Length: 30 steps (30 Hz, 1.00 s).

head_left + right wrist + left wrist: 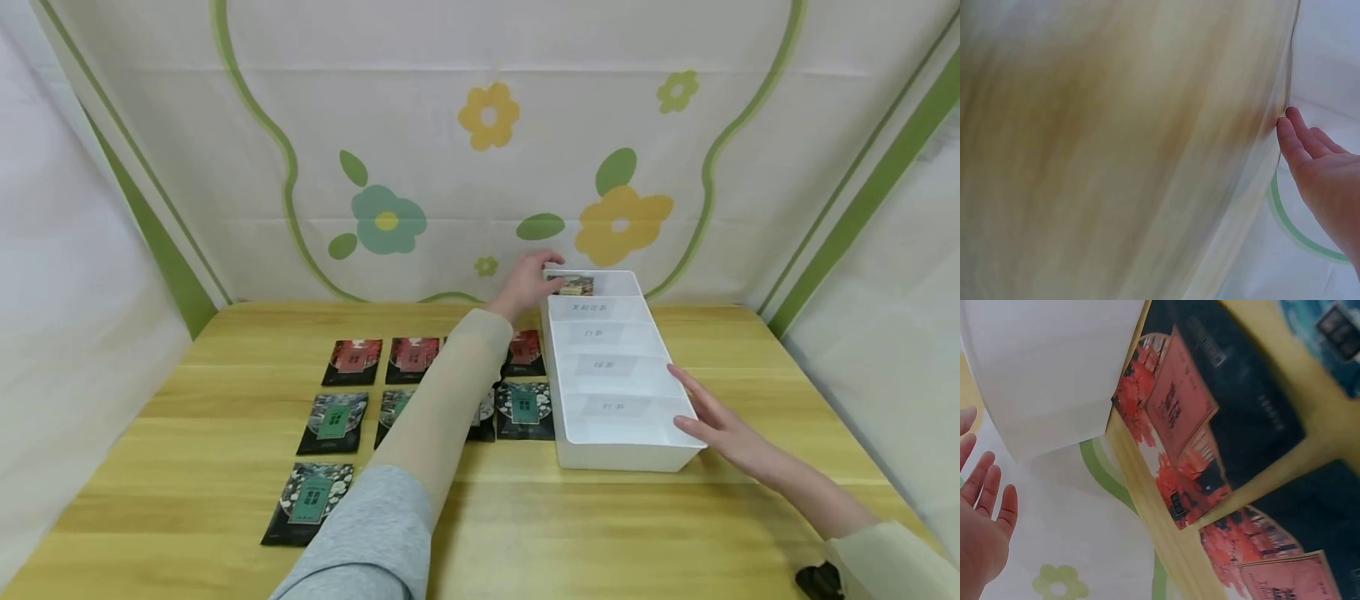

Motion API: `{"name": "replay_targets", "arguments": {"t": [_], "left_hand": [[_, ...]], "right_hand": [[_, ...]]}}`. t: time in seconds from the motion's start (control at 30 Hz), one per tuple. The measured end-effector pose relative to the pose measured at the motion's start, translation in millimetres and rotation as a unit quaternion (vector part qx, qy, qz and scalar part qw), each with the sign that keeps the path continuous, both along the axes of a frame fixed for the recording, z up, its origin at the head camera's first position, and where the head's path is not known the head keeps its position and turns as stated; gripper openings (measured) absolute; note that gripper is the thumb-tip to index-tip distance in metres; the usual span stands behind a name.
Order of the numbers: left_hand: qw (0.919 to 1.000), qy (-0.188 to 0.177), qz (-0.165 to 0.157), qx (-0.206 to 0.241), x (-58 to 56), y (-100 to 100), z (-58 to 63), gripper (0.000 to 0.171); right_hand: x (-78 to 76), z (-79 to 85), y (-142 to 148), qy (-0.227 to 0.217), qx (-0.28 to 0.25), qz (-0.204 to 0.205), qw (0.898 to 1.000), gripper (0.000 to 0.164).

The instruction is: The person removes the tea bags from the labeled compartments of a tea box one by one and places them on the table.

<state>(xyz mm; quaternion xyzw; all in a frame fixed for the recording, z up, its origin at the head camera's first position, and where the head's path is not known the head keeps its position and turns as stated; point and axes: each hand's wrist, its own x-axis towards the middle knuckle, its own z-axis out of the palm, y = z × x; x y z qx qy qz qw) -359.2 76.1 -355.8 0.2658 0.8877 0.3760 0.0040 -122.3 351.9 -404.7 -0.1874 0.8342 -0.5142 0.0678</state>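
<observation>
A white divided box (626,457) with labelled compartments stands on the table. At its far left corner is my left hand (523,287), its thumb by the rim and its other fingers beyond the far wall. A tea sachet (577,286) lies in the farthest compartment, close to that thumb. In the left wrist view the left hand (985,519) has spread, lightly bent fingers with nothing visible between them. My right hand (723,429) touches the box's near right side with extended fingers; the right wrist view shows this hand (1322,156) too.
Left of the box lie red-labelled sachets (352,362) in a back row, green-labelled sachets (333,422) in a middle row, and one green-labelled sachet (309,502) nearer the front. My left forearm covers some of them. A flowered cloth (450,167) hangs behind the wooden table (600,533).
</observation>
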Motion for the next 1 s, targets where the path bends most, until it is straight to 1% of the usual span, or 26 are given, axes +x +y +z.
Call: {"name": "replay_targets", "arguments": {"t": [0.1, 0.27, 0.37, 0.6, 0.7, 0.8, 0.9, 1.0], "left_hand": [[0.9999, -0.001, 0.011, 0.006, 0.0, 0, 2.6, 0.039], [0.9998, -0.001, 0.02, 0.001, -0.7, 3, 6.2, 0.039], [0.9997, -0.006, 0.025, 0.004, -1.3, 4, 6.3, 0.038], [0.9988, 0.004, 0.048, -0.01, -3.0, -3, 0.1, 0.029], [0.9983, 0.003, 0.056, -0.016, -2.7, -5, -2.0, 0.027], [0.9974, -0.001, 0.066, -0.03, -1.7, -5, -4.2, 0.028], [0.9955, -0.007, 0.084, -0.044, -0.4, -4, -5.6, 0.029], [0.9929, -0.009, 0.109, -0.045, 0.5, -3, -6.1, 0.025]], "right_hand": [[4.3, -1.1, -1, 0.009, -0.006, 0.002, 1.0, 0.072], [11.5, -2.8, -3, 0.022, -0.012, 0.006, 1.0, 0.072], [14.1, -1.4, -5, 0.018, -0.012, 0.004, 1.0, 0.072], [14.7, 3.9, -10, -0.014, -0.007, 0.006, 1.0, 0.072], [15.3, 3.9, -11, -0.013, -0.007, 0.008, 1.0, 0.072], [17.3, 3.8, -12, -0.016, -0.008, 0.007, 1.0, 0.072], [19.5, 4.7, -13, -0.019, -0.009, 0.005, 1.0, 0.072], [20.0, 6.4, -14, -0.021, -0.008, 0.005, 1.0, 0.072]]}}
